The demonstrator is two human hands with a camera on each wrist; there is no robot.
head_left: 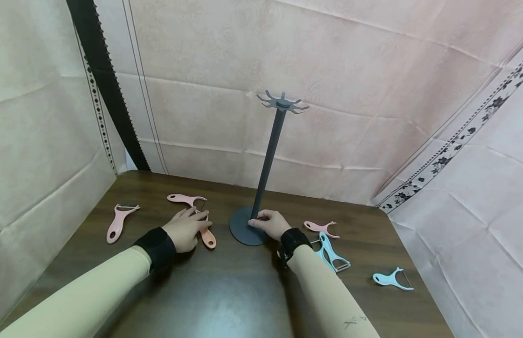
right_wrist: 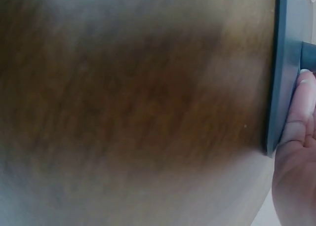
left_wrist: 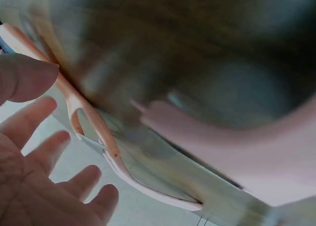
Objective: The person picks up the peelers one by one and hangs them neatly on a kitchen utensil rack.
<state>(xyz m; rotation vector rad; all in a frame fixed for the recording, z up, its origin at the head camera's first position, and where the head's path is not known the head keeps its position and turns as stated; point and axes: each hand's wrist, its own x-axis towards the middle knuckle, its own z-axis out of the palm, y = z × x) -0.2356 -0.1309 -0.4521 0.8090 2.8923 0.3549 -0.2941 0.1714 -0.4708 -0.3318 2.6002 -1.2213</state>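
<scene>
My left hand (head_left: 186, 231) is over an orange peeler (head_left: 208, 238), its fingers spread. In the left wrist view the thumb lies close by the orange peeler's handle (left_wrist: 34, 48); whether it touches cannot be told. The head of that peeler meets a pink peeler (head_left: 182, 198), partly behind the fingers. With thumb and curled fingers, my right hand (head_left: 275, 226) holds the foot of the dark grey pole (head_left: 267, 164) of an upright stand. The stand has a round base (head_left: 242, 230) and a ring of hooks (head_left: 282, 103) on top, with nothing hanging there.
Another pink peeler (head_left: 116, 225) lies at the table's left. Right of the stand are a pink peeler (head_left: 317, 227), blue peelers (head_left: 326, 246) lying together beside the right forearm, and a separate blue peeler (head_left: 385, 280). Pale cloth (head_left: 329, 94) hangs behind the wooden table (head_left: 227, 291).
</scene>
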